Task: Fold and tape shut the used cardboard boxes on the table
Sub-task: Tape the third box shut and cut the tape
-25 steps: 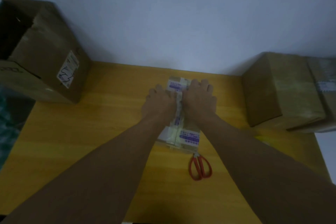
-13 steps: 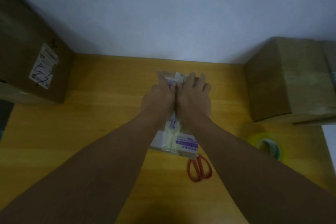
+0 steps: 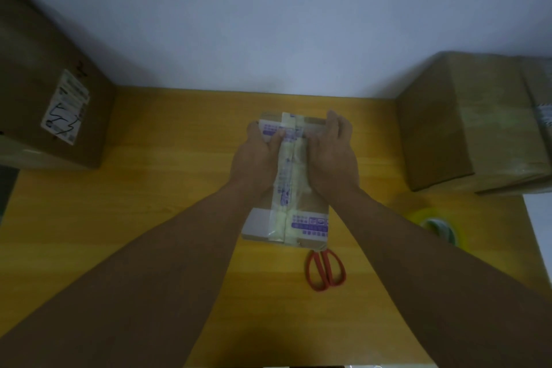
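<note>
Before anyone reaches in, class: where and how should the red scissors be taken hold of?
Take the scissors by their red handle loops, coming from the near side: they lie flat, loops towards the person, blades pointing at the small box.

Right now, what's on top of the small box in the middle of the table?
On the small box, a pale tape strip runs lengthwise beside purple-printed labels. The left hand and right hand rest on it, hiding the cardboard beneath them.

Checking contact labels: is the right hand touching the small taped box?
Touching. Head view: right hand lies on the small taped box, thumb on top, fingers against its right side.
</note>
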